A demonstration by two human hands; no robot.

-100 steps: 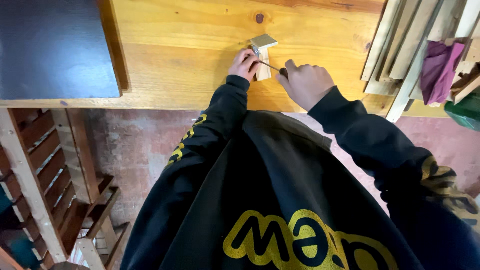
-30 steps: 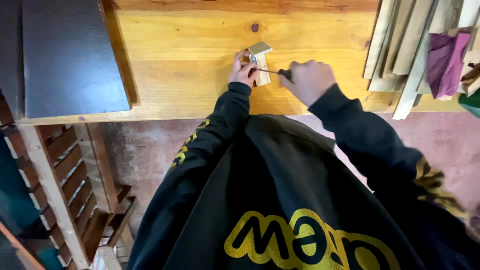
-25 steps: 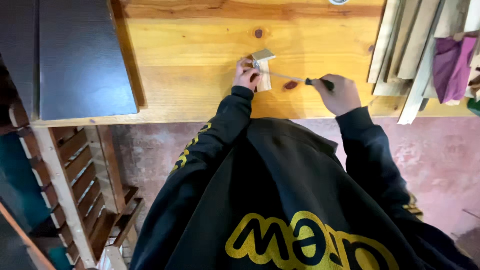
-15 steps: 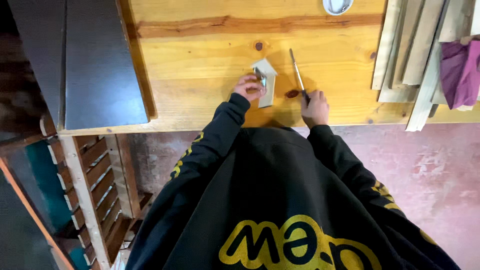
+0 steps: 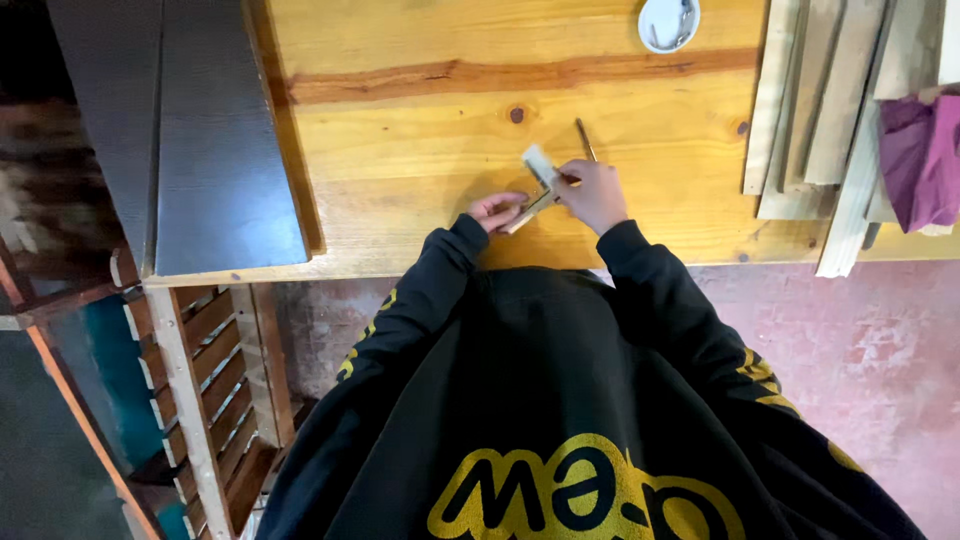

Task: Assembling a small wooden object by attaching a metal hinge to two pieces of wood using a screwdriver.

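A small pale wooden piece [image 5: 537, 186], made of two short strips joined at an angle, rests on the wooden tabletop [image 5: 420, 140] near its front edge. My left hand [image 5: 497, 209] pinches its lower left end. My right hand [image 5: 593, 192] is at its upper right end, fingers touching the wood. A thin metal-shafted tool [image 5: 583, 138] sticks out past my right hand, pointing away from me; its handle is hidden in the hand. My black sleeves with yellow print fill the lower part of the view.
A round white lid [image 5: 668, 22] lies at the table's far edge. Several pale wooden slats [image 5: 812, 110] and a purple cloth [image 5: 922, 160] are at the right. Dark boards [image 5: 200, 130] cover the left side, with slatted wooden frames [image 5: 215, 370] on the floor below.
My right hand has swung the tool back in from the right and come up against the wooden piece. The piece now lies tilted between both hands. The view has shifted.
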